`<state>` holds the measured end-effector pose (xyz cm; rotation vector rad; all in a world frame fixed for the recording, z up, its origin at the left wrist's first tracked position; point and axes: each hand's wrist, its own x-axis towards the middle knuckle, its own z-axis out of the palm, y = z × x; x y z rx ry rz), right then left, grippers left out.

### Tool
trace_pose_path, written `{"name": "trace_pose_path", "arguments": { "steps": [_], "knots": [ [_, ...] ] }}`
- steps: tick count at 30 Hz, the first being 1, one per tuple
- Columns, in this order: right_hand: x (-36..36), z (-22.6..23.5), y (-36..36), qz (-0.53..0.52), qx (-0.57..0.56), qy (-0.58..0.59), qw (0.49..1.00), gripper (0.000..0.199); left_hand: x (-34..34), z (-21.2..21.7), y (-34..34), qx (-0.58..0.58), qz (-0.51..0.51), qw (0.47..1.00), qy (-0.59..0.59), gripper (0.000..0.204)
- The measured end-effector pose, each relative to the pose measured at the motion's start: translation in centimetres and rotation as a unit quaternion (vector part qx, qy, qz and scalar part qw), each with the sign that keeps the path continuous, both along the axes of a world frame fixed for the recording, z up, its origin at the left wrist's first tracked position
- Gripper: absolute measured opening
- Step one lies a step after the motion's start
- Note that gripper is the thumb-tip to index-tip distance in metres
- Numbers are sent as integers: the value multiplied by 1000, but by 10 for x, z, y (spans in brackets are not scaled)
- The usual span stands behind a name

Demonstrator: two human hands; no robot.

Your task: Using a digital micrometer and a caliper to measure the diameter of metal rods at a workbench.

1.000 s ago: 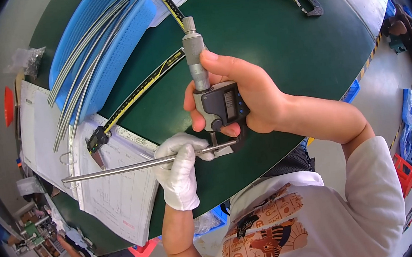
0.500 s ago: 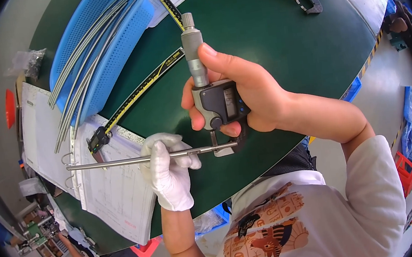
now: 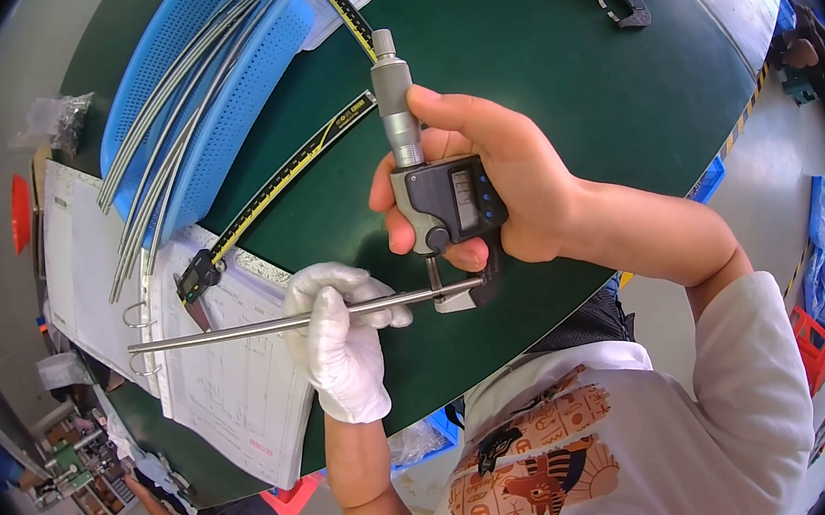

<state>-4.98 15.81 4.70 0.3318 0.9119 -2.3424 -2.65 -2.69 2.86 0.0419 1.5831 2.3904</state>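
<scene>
1. Over the green counter, at the left of my view, I saw the thin metal rod lying level in the air, its free end reaching out above the ring binder of paper sheets.
2. Just right of that, my gloved left hand had its grip closed around the rod near the measured end, fingers curled over the top. I judged the rod stiff, light and smooth, likely slippery against the cotton glove, so a hold close to the anvil seemed the steadiest place.
3. Further right, the rod's tip sat between the anvil and spindle of the digital micrometer.
4. My bare right hand had its grip wrapped shut on the micrometer's frame, thumb up by the thimble. I took the tool as compact, dense and delicate at its measuring faces, best held by the frame.
5. Behind, a blue basket held more rods, and a long caliper lay on the counter.
</scene>
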Motion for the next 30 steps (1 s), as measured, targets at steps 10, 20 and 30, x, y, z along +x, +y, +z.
{"name": "trace_pose_path", "arguments": {
  "steps": [10, 20, 30],
  "knots": [
    [-1, -4, -3, 5, 44, 37, 998, 60, 0, -1, 0, -12, 3, 1000, 1, 25],
    [1, -2, -1, -12, -2, 24, 1000, 62, -1, 0, -3, -10, 21, 999, 23, 24],
    [0, -2, -3, -6, 55, 44, 997, 60, -1, 1, -3, -14, 16, 999, 32, 25]
  ]
}}
